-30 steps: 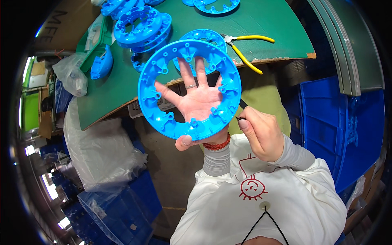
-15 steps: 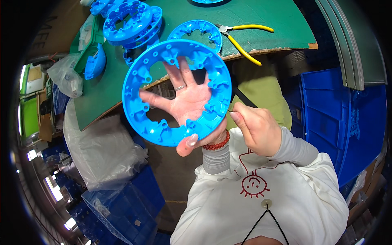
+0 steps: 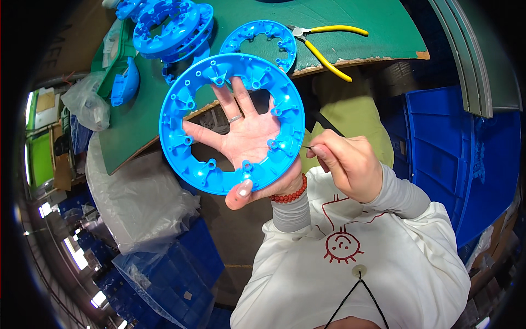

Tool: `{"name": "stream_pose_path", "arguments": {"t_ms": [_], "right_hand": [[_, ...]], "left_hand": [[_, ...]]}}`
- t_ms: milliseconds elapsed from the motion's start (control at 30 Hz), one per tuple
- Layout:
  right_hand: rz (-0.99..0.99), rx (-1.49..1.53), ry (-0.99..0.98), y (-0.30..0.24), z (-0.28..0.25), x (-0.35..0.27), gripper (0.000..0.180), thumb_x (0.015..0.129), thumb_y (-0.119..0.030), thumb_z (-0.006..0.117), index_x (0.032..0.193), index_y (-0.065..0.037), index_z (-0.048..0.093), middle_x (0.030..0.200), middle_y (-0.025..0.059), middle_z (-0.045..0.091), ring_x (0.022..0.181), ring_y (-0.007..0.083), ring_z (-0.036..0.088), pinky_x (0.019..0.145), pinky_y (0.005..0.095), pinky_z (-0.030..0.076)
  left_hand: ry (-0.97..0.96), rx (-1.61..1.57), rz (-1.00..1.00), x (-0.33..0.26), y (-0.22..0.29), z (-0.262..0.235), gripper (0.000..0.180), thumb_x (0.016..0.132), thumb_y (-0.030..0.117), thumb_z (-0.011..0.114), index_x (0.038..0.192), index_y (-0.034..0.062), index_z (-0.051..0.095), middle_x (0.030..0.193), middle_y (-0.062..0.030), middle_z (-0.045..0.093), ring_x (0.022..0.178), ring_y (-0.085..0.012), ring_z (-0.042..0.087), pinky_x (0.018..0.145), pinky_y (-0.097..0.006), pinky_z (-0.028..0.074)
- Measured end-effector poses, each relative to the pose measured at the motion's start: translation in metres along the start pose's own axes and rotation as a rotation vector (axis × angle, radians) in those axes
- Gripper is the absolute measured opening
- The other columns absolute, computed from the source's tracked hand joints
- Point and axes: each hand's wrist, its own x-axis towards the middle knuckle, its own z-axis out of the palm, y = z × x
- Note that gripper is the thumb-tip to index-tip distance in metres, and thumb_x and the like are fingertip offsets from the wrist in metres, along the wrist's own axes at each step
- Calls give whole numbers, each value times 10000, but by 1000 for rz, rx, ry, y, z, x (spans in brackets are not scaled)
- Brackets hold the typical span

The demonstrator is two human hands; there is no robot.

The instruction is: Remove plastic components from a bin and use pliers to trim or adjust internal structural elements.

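Observation:
My left hand [image 3: 247, 140] is spread open-palmed inside a large blue plastic ring [image 3: 172, 118]. The fingers pass through its hole and the thumb hooks over its lower rim, holding it up in front of my chest. The ring has several small posts and holes around its inner face. My right hand [image 3: 350, 167] pinches a thin dark tool [image 3: 327, 124], with the fine tip touching the ring's right rim. A red bead bracelet [image 3: 290, 194] sits on my left wrist.
A green table [image 3: 361, 22] lies ahead with a smaller blue ring [image 3: 257, 38], a stack of blue rings [image 3: 170, 27], a blue curved part [image 3: 125, 82] and yellow-handled pliers [image 3: 329, 55]. Blue crates [image 3: 455, 159] stand at right, plastic bags [image 3: 137, 203] at lower left.
The ring and my left hand have shifted a little to the left. My right hand has stayed by the ring's right rim with the tool.

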Motion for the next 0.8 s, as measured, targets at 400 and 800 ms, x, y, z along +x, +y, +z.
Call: {"name": "stream_pose_path", "arguments": {"t_ms": [400, 800], "right_hand": [[-45, -336, -17, -6, -3, 3, 151, 832, -60, 572, 779, -5, 442, 597, 146, 521, 525, 320, 549, 415, 370, 413], [609, 874, -596, 27, -8, 13, 310, 964, -198, 390, 717, -39, 488, 480, 17, 436, 389, 105, 409, 392, 242, 312]], "left_hand": [[-177, 117, 78, 1, -7, -6, 965, 555, 559, 624, 1399, 337, 212, 1427, -204, 189, 1304, -415, 207, 1015, -632, 240], [-116, 109, 11, 1, -21, -25, 983, 545, 464, 624, 1416, 337, 185, 1424, -220, 201, 1311, -426, 195, 1003, -646, 221]]}}
